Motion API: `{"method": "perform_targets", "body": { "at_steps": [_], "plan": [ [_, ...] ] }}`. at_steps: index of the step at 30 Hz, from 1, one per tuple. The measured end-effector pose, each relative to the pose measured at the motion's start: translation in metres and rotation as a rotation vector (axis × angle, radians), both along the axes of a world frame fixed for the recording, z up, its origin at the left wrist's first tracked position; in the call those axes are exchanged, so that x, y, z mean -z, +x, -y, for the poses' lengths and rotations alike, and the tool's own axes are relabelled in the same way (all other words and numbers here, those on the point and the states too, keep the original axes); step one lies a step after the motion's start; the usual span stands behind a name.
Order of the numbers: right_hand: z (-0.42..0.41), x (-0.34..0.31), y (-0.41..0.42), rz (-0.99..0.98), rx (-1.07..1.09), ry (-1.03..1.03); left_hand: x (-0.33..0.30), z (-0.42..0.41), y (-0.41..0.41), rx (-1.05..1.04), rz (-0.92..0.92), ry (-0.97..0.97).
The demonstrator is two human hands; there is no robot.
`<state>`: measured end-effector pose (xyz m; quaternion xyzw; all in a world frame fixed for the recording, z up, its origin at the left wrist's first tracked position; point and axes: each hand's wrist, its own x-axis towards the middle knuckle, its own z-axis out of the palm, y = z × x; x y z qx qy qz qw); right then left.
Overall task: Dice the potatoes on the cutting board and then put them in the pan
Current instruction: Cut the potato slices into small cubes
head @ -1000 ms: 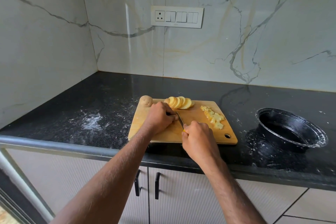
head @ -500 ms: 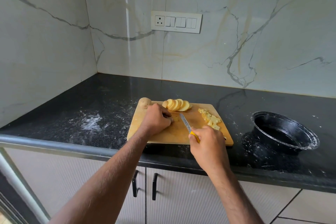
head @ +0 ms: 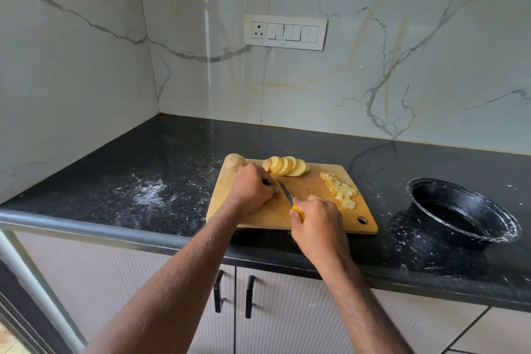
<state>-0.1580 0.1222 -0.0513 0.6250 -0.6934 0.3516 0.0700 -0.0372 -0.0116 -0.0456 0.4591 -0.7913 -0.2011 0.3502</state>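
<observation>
1. Flour-like white smears (head: pixel 149 194) mark the black counter (head: pixel 172 158) at my far left, well apart from the board.
2. Next I see the wooden cutting board (head: pixel 258 217), lying flat near the counter's front edge, with a hanging hole in its near right corner.
3. A whole unpeeled potato (head: pixel 234 161) sits at the board's far left corner, just beside my left hand.
4. My left hand (head: pixel 251 188) rests on the board with fingers curled down, pressing on something at the fingertips; I cannot tell what piece is under them.
5. A fan of round potato slices (head: pixel 288 166) leans along the board's far edge, just right of that hand.
6. The knife (head: pixel 285 191) runs diagonally between my hands, its blade tip beside the left fingers, its yellow handle towards me.
7. My right hand (head: pixel 316 223) is clamped around that yellow handle, over the board's near edge.
8. A small heap of diced potato (head: pixel 340 191) lies on the right part of the board, just beyond the right hand.
9. The black pan (head: pixel 462 211) stands on the counter well right of the board, white streaks on its rim, nothing visible inside.
10. On the marble wall behind, a white switch panel (head: pixel 285 31) is mounted.
</observation>
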Motion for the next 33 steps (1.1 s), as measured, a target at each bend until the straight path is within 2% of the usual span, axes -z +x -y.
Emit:
{"method": "perform_targets", "body": {
  "at_steps": [14, 22, 29, 33],
  "plan": [
    [0.016, -0.006, 0.003, -0.021, -0.009, 0.096, -0.001, 0.003, 0.001, 0.050, -0.018, 0.037],
    [-0.013, -0.002, -0.004, -0.050, -0.051, 0.095, -0.004, -0.002, 0.001, 0.034, -0.020, 0.043],
    [-0.020, -0.011, -0.034, 0.071, 0.046, -0.075, -0.002, -0.009, -0.004, -0.009, 0.018, -0.019],
    [0.003, -0.002, -0.037, 0.065, 0.091, -0.098, -0.004, -0.017, -0.017, -0.138, 0.095, -0.034]
  ]
}}
